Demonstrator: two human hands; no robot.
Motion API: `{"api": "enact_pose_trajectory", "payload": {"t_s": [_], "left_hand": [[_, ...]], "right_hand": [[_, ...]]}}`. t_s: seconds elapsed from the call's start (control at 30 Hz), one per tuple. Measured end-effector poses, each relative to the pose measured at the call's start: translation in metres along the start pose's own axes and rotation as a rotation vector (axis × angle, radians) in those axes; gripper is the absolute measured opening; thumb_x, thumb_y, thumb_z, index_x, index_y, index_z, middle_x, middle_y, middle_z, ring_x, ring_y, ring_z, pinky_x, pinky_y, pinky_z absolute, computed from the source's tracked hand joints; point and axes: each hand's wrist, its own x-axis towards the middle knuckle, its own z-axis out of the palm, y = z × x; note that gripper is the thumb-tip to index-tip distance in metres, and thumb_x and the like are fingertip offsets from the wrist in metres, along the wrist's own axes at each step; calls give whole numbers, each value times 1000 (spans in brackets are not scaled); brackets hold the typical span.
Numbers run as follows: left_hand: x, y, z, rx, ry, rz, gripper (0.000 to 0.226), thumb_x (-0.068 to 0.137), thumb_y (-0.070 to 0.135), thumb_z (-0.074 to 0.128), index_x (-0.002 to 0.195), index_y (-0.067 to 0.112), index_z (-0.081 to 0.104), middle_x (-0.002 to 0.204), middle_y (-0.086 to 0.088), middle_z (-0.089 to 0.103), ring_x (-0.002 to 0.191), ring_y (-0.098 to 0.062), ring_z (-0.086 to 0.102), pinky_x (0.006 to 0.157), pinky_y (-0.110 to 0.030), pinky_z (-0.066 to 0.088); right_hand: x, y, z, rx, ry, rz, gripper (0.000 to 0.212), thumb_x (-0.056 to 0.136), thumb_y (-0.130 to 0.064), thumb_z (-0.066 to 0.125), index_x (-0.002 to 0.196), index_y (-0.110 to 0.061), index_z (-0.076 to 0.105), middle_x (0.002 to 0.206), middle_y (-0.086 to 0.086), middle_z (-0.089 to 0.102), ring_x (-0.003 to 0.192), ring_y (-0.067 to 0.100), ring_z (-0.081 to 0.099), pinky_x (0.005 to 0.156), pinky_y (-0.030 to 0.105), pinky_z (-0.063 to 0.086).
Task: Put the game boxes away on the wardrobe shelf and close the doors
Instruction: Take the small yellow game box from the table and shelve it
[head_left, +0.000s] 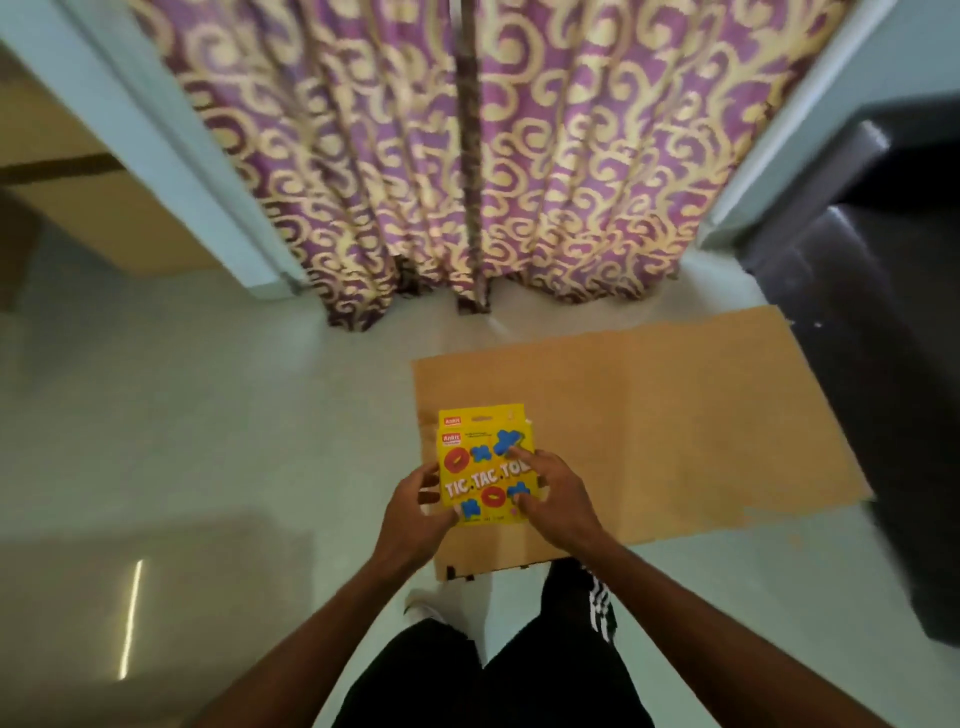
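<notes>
The yellow Tic Tac Toe box (485, 465) is held face-up over the cardboard sheet's (649, 415) near-left corner, long axis toward the curtain (467, 156), with left hand (415, 512) and right hand (558, 493) fingers curled on its side edges.

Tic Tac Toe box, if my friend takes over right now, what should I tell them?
Left hand holds the yellow Tic Tac Toe box by its left edge; right hand holds its right side, fingers on the front.
The box is in the air over a cardboard sheet on the floor, facing a purple curtain.
Done: box in hand. Left: no wardrobe in view; shelve the box, close the doors.
</notes>
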Motion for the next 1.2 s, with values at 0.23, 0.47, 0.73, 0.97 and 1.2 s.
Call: {"api": "enact_pose_trajectory", "payload": {"t_s": [0.23,0.47,0.73,0.97,1.2], "left_hand": [[-85,-100,-157,-203,292,-76,67,57,25,76,120,18,53,110,-3,65,82,-13,66,62,-20,53],[-138,-158,-282,-314,673,-40,87,64,15,81,136,40,40,101,1,62,83,-17,64,59,-15,52],[-133,-227,-435,-280,972,-134,85,68,2,77,141,30,45,108,-6,56,81,-13,62,60,-10,50],[-106,-267,-587,-318,1097,-147,85,61,5,76,133,42,49,102,-7,60,76,-18,62,65,-31,59],[-87,-299,-732,-357,1190,-176,86,58,8,76,133,41,50,100,-6,62,77,-20,62,62,-29,58]], "right_hand": [[-10,-117,147,-159,-276,-227,67,73,-8,71,132,-35,55,128,-1,53,112,16,54,93,29,48],[9,-241,285,-341,-554,-557,62,72,-18,63,133,-28,55,122,4,57,105,18,59,87,22,45],[53,-381,455,-346,-775,-778,70,68,-24,64,137,-29,51,122,0,55,108,11,54,91,27,47],[107,-499,591,-353,-907,-881,72,69,-27,63,139,-30,46,120,-1,53,108,9,53,88,19,46],[142,-613,711,-354,-977,-941,73,74,-17,71,141,-29,45,121,-2,51,109,8,53,89,15,44]]}}
